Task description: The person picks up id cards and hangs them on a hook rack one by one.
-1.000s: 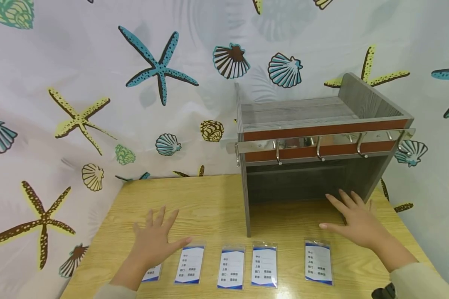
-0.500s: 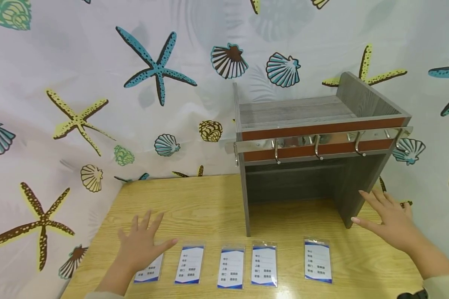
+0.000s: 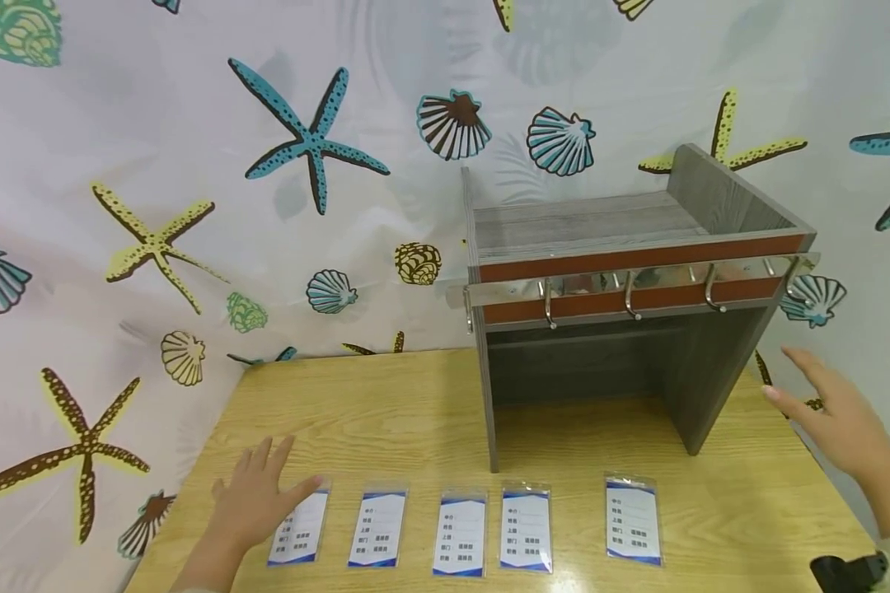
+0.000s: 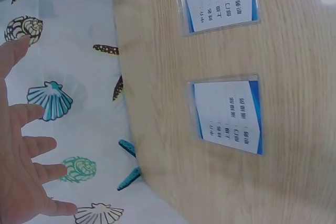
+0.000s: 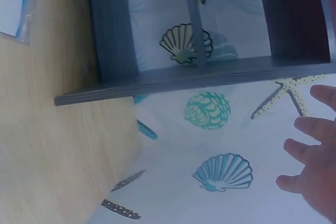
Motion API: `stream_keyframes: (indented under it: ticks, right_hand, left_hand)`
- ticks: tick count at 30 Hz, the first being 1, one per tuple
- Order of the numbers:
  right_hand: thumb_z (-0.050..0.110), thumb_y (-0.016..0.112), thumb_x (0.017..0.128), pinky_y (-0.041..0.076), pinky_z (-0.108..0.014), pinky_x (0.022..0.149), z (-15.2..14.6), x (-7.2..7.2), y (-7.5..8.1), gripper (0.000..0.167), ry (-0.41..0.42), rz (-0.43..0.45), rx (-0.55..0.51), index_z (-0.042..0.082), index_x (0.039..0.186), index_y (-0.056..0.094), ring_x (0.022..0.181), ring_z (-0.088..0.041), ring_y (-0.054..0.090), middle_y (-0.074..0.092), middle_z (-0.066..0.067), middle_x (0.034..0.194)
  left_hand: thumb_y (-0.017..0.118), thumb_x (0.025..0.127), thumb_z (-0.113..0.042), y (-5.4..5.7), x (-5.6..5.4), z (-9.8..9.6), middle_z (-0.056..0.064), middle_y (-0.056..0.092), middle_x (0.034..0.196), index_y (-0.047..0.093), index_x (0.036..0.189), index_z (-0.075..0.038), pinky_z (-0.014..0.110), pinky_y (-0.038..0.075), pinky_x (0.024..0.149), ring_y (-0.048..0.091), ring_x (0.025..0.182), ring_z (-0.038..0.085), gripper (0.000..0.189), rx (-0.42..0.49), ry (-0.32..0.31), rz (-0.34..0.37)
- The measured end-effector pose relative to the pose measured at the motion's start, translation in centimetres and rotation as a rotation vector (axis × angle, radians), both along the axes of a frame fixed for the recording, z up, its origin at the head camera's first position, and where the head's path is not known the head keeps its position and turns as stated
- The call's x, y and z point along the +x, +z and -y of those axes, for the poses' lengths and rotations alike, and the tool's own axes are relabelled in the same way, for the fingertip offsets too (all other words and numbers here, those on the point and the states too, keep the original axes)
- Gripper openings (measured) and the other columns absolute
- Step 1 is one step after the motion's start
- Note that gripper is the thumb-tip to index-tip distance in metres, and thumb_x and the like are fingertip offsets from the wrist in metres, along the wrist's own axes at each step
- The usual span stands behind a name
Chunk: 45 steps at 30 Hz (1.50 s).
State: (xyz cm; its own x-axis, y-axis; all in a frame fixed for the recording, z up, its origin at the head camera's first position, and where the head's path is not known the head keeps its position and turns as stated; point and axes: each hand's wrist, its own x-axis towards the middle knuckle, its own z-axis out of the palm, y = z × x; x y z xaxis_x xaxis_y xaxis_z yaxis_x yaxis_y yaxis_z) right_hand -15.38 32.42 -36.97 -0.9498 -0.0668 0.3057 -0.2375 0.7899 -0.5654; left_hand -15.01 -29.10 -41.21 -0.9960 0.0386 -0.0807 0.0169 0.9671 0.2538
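Note:
My left hand [image 3: 250, 500] hovers with spread fingers at the table's left, overlapping the leftmost badge [image 3: 299, 527] in the head view. Nothing is in it. My right hand [image 3: 845, 424] is at the far right, fingers extended and holding nothing, beside the grey wooden rack [image 3: 719, 362]. Along the front lie more clear-sleeved name badges with blue corners: one second from left [image 3: 377, 527], a close pair in the middle, left [image 3: 459, 535] and right [image 3: 526, 529], and one at the right [image 3: 633, 520]. Two badges show in the left wrist view, the nearer one [image 4: 228, 114] lying flat.
A metal strip with several hooks [image 3: 630, 295] runs across the rack's reddish front board. The rack stands on the right half of the wood-grain table [image 3: 356, 412]. Behind hangs a white cloth [image 3: 386, 198] printed with shells and starfish.
My right hand has moved right, from in front of the rack to beyond its right side. The left hand has drifted left and down, uncovering more of the leftmost badge. The badges stay put.

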Motion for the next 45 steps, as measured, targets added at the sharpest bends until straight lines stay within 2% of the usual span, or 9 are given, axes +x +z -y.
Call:
stream_keyframes:
  ticks: [11,18,24,29,32,35,39,41,45]
  right_hand:
    - [0.03,0.034,0.093,0.005,-0.069,0.084,-0.5,-1.3,2.9,0.06,-0.1,0.033,-0.126,0.008,0.139,0.003,0.117,-0.055,0.003,0.003,-0.032,0.136]
    - [0.025,0.032,0.094,0.004,-0.064,0.09,-0.3,-2.7,4.8,0.054,-0.033,-0.055,-0.268,0.009,0.139,0.007,0.122,-0.045,0.006,0.007,-0.025,0.139]
    - [0.022,0.031,0.094,0.003,-0.061,0.093,0.1,-3.7,6.4,0.05,0.002,-0.124,-0.346,0.01,0.139,0.012,0.126,-0.037,0.006,0.008,-0.025,0.138]
    - [0.025,0.035,0.093,0.003,-0.057,0.096,-2.4,-6.2,5.6,0.051,-0.027,-0.164,-0.365,0.013,0.139,0.015,0.127,-0.031,0.01,0.012,-0.02,0.14]
    - [0.032,0.037,0.092,0.008,-0.058,0.095,-4.8,-8.9,4.1,0.051,-0.089,-0.198,-0.343,0.021,0.138,0.019,0.125,-0.024,0.019,0.019,-0.009,0.14]
    - [0.032,0.039,0.091,0.008,-0.057,0.096,-5.8,-10.2,3.8,0.051,-0.098,-0.199,-0.341,0.026,0.137,0.019,0.125,-0.023,0.019,0.019,-0.004,0.141]
    - [0.022,0.041,0.091,0.001,-0.049,0.099,-4.0,-8.8,6.2,0.051,-0.004,-0.199,-0.389,0.025,0.138,0.019,0.128,-0.027,0.01,0.014,-0.005,0.142]
    - [0.021,0.04,0.091,0.002,-0.048,0.1,-2.4,-7.7,7.6,0.05,-0.009,-0.205,-0.389,0.024,0.137,0.021,0.128,-0.026,0.01,0.016,-0.006,0.141]
    - [0.022,0.039,0.092,0.004,-0.05,0.1,0.1,-6.3,9.5,0.048,-0.045,-0.188,-0.351,0.015,0.137,0.024,0.127,-0.026,0.013,0.019,-0.011,0.14]
  left_hand:
    - [0.032,0.078,-0.068,-1.2,-0.2,1.7,0.033,0.021,0.13,0.023,0.132,0.004,0.072,0.02,0.073,0.023,0.111,0.054,0.091,0.005,0.057,0.042]
    - [0.035,0.079,-0.065,-2.0,-0.4,2.2,0.036,0.018,0.129,0.019,0.132,0.008,0.074,0.017,0.072,0.019,0.109,0.058,0.091,0.073,0.085,0.111]
    - [0.037,0.08,-0.063,-2.9,-0.4,2.5,0.038,0.019,0.127,0.02,0.129,0.013,0.068,0.021,0.08,0.019,0.111,0.055,0.092,0.187,0.118,0.107]
    - [0.043,0.08,-0.059,-4.0,-0.5,2.9,0.037,0.022,0.127,0.022,0.127,0.015,0.059,0.021,0.089,0.021,0.113,0.052,0.09,0.301,0.169,0.089]
    - [0.046,0.081,-0.054,-4.8,-0.6,3.0,0.037,0.023,0.126,0.022,0.128,0.014,0.059,0.022,0.09,0.022,0.113,0.051,0.086,0.316,0.196,0.094]
    - [0.046,0.081,-0.054,-5.6,-0.6,3.1,0.038,0.023,0.126,0.021,0.128,0.014,0.058,0.022,0.09,0.022,0.113,0.051,0.087,0.325,0.217,0.099]
    - [0.046,0.079,-0.057,-6.7,-0.8,3.2,0.038,0.021,0.126,0.02,0.129,0.013,0.059,0.021,0.09,0.021,0.113,0.052,0.09,0.36,0.238,0.116]
    - [0.048,0.08,-0.053,-7.2,-0.8,3.2,0.039,0.021,0.125,0.02,0.128,0.013,0.059,0.022,0.089,0.022,0.112,0.053,0.087,0.375,0.243,0.122]
    - [0.053,0.08,-0.048,-8.3,-0.7,3.2,0.039,0.033,0.118,0.024,0.125,0.016,0.058,0.031,0.084,0.044,0.098,0.047,0.083,0.384,0.242,0.094]
